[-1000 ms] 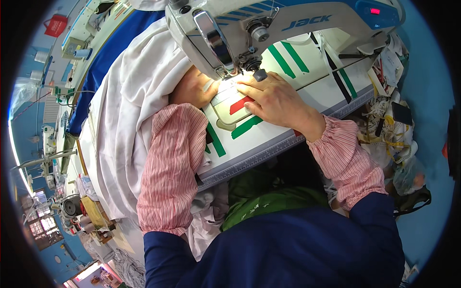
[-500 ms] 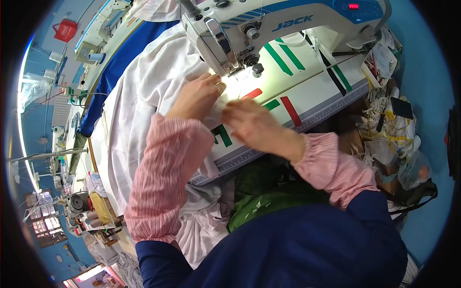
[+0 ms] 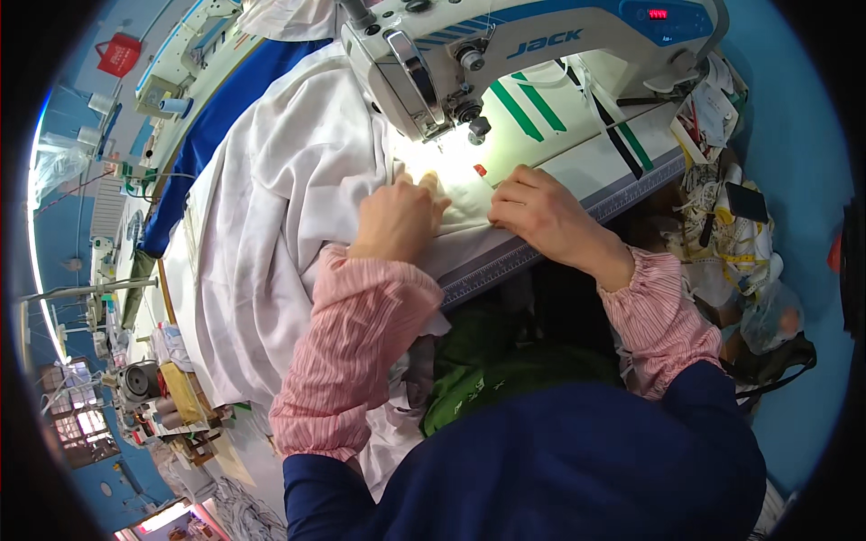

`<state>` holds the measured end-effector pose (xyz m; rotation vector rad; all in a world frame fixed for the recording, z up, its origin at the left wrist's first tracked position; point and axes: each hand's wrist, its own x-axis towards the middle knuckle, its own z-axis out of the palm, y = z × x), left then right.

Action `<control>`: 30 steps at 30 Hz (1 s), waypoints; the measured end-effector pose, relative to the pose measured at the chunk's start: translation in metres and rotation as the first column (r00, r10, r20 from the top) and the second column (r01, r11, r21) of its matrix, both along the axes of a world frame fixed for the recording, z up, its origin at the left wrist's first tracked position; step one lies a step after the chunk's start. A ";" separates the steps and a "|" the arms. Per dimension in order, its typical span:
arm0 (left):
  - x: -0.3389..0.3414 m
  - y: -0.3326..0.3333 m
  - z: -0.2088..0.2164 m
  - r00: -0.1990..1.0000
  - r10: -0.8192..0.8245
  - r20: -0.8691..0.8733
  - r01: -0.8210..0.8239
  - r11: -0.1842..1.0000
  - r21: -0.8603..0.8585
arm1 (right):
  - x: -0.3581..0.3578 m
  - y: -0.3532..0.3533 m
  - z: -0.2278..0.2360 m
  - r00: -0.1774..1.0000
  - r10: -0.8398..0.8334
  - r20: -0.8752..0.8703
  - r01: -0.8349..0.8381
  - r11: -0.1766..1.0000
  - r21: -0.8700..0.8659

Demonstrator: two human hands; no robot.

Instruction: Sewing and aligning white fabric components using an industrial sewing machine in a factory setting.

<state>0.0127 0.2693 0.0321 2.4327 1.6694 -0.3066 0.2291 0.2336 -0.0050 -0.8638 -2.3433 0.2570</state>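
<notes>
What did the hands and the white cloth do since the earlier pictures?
The right hand moved right, to the edge of the white cloth, which now covers most of a red strip. The left hand came nearer the person. The sewing machine stayed put.

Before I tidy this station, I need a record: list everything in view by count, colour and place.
Sewing machine: one, white and blue, top centre
Worktable: one, white, under the sewing machine
White cloth: apparently one, white, left of centre
Green strips: three visible, green, on the worktable
Black strip: one, black, beside the rightmost green strip
Red patch: one, red, on the worktable
Blue cloth: one, blue, upper left
Red bag: one, red, far upper left
Smaller clutter: too many to count, mixed, both sides
Green cloth: one, green, lower centre
Navy clothing: one, navy, bottom centre
Sleeves: two, pink-striped, lower left and right
Left grip: one, bare, on the white cloth
Right grip: one, bare, at the white cloth's right edge
</notes>
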 end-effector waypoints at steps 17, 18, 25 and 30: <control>-0.004 0.010 -0.006 0.998 0.008 0.058 -0.017 0.986 0.164 | -0.015 -0.002 -0.025 0.996 0.048 -0.073 -0.050 0.998 -0.030; -0.003 0.010 -0.006 0.998 0.006 0.057 -0.015 0.984 0.175 | -0.011 0.005 -0.022 0.997 0.023 -0.067 -0.026 0.999 -0.045; 0.006 0.007 -0.003 0.994 -0.076 0.084 0.058 0.979 0.194 | 0.041 0.106 -0.011 0.748 -0.664 0.017 0.633 0.720 0.284; 0.032 0.004 -0.009 0.855 -0.294 0.426 0.125 0.915 0.383 | 0.018 0.061 -0.036 0.965 -0.258 -0.043 0.261 0.946 0.194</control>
